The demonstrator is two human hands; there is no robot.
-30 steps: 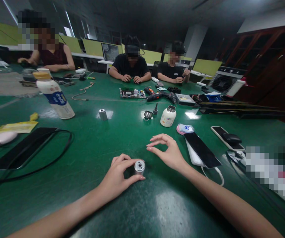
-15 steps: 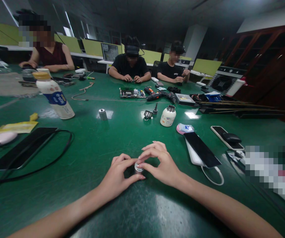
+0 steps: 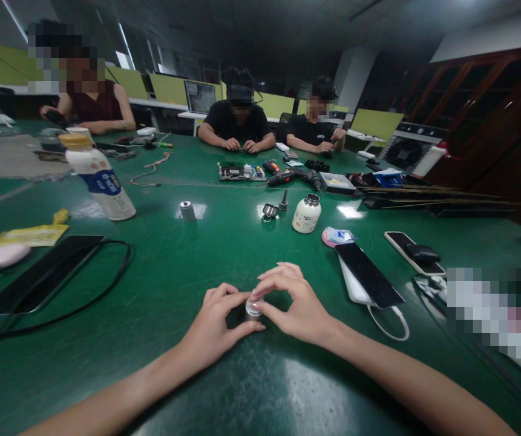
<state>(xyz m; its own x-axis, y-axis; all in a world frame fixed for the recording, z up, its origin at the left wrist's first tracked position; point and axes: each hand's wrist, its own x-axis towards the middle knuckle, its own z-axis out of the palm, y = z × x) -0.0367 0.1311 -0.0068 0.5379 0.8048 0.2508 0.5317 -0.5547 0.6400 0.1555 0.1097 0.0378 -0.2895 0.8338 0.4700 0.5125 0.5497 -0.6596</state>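
Note:
A small silver metal cylinder (image 3: 253,315) stands upright on the green table, close in front of me. My left hand (image 3: 215,321) is closed round its side, with thumb and forefinger on opposite edges. At the top, my right hand (image 3: 294,303) pinches the cylinder's rim or cap between thumb and fingers; the fingertips partly cover it. Farther off stands a similar silver cylinder (image 3: 187,211). A steel cup-shaped lid with a ring (image 3: 270,211), a dark stepped part (image 3: 284,200) and an uncapped cream bottle (image 3: 307,215) stand beyond my right hand.
On the left are a leaning drink bottle (image 3: 101,181), a black tablet (image 3: 37,275) and a looped cable (image 3: 126,260). To the right lie phones, with a power bank (image 3: 353,281) under one. A circuit board (image 3: 241,172) and power drills (image 3: 287,175) lie farther back. Several people sit opposite.
My hands keep almost the same hold on the cylinder. The person at the far left has raised a hand with a dark object slightly. The view has shifted a little.

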